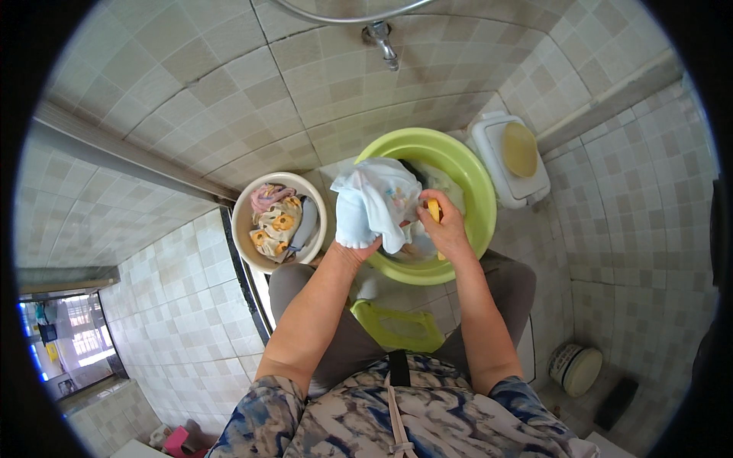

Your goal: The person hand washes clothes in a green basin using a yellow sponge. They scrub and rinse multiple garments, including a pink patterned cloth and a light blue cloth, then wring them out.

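My left hand [365, 251] is under a wet-looking light blue and white cloth garment [372, 200] with a small print, and the cloth drapes over its fingers. My right hand [445, 226] grips a narrow yellow object [433, 210] at the garment's right side; its kind is hard to tell, as the fingers cover part of it. Both hands are over a large lime-green plastic basin [483, 194]. In the basin lie more wet cloth [424, 246] and a dark piece, partly hidden by the garment.
To the left stands a cream basin [322, 223] with several garments, one sunflower-printed [280, 222]. At right is a white lidded container [504, 166] carrying a yellow oval dish [520, 150]. A metal tap [383, 43] juts from the tiled wall. Below are a green plastic stool [366, 315] and a bucket [578, 369].
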### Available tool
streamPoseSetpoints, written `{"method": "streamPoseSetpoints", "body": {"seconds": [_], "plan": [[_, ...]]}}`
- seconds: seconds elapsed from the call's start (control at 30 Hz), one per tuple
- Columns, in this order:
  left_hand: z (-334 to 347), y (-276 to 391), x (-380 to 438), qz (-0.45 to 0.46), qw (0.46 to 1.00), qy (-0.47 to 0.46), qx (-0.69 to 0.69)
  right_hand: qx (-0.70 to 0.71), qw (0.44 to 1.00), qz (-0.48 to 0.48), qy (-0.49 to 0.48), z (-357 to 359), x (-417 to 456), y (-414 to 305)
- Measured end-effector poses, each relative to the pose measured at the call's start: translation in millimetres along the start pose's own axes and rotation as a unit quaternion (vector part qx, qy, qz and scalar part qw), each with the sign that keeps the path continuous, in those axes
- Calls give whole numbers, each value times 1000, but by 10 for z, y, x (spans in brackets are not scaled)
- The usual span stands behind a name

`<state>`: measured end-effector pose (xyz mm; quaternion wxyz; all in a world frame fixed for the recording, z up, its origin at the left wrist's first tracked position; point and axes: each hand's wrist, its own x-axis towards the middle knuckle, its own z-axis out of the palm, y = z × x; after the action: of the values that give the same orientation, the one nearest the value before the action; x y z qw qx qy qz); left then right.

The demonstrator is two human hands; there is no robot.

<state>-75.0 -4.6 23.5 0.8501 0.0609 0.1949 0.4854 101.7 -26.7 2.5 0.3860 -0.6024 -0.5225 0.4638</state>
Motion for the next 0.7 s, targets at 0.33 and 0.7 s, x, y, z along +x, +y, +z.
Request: {"method": "streamPoseSetpoints", "body": {"seconds": [0.33,0.7], "plan": [[-125,53,-75,4,995,48,88,-212,959,-161,100,260,-93,-153],[-41,41,-150,8,997,39,70,-206,953,-193,111,328,-151,-186]]}}
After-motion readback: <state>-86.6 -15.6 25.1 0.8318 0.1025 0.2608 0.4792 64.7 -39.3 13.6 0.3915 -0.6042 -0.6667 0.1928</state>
